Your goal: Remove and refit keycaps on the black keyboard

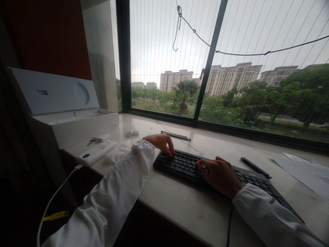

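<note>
A black keyboard (pixel 183 164) lies at a slant on the pale stone sill. My left hand (pixel 159 141) is bent over its upper left keys, thumb and fingertips pinched together on them; anything between those tips is too small to make out. Across the middle of the keyboard lies my right hand (pixel 220 174), its thumb and forefinger slightly apart on the keys and nothing visible held. The right palm hides part of the keys and the front edge. A dark cable (pixel 229 223) hangs from the keyboard's near side.
An open white box (pixel 84 125) stands at the left, with a white power bank (pixel 96 152) and its cable (pixel 55 193) before it. Crumpled tissue (pixel 132 130) and thin dark rods (pixel 176 136) lie behind. Right: a black pen-like object (pixel 255 167) and papers (pixel 303 173). A window borders the sill.
</note>
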`<state>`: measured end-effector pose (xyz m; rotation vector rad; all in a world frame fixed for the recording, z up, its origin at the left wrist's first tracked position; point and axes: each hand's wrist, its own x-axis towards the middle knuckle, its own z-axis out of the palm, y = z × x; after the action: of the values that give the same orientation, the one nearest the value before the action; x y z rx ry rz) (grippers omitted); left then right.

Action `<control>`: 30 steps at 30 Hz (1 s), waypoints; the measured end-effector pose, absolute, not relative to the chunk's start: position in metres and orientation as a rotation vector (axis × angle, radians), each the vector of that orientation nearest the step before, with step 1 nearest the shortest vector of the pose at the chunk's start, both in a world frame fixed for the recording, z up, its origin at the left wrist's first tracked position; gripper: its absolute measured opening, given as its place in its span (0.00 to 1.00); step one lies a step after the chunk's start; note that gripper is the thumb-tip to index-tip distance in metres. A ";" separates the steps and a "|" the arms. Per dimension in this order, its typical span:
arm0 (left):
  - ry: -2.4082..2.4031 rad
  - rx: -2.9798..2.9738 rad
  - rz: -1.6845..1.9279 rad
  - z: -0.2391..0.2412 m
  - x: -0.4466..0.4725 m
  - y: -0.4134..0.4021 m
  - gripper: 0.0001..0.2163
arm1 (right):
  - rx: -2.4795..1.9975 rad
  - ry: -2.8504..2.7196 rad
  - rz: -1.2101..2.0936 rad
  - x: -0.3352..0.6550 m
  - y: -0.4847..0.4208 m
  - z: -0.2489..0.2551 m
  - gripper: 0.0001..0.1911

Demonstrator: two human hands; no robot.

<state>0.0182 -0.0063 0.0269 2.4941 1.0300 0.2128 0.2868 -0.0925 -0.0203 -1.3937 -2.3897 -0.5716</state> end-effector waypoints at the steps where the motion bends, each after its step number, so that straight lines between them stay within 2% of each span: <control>1: 1.035 2.498 0.214 0.026 0.018 -0.006 0.13 | -1.388 -2.391 -0.570 0.287 -0.092 -0.021 0.21; 16: 1.005 2.487 0.202 0.023 0.019 -0.004 0.13 | -1.366 -2.390 -0.546 0.287 -0.093 -0.020 0.20; 21: 1.053 2.438 0.191 0.028 0.020 -0.009 0.16 | -1.380 -2.391 -0.555 0.287 -0.093 -0.020 0.20; 30: 1.057 2.490 0.192 0.028 0.022 -0.009 0.12 | -1.357 -2.394 -0.550 0.287 -0.093 -0.020 0.20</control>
<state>0.0220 -0.0085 0.0280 2.4895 1.0572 0.1921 0.2869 -0.0926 -0.0205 -1.3568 -2.3941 -0.5499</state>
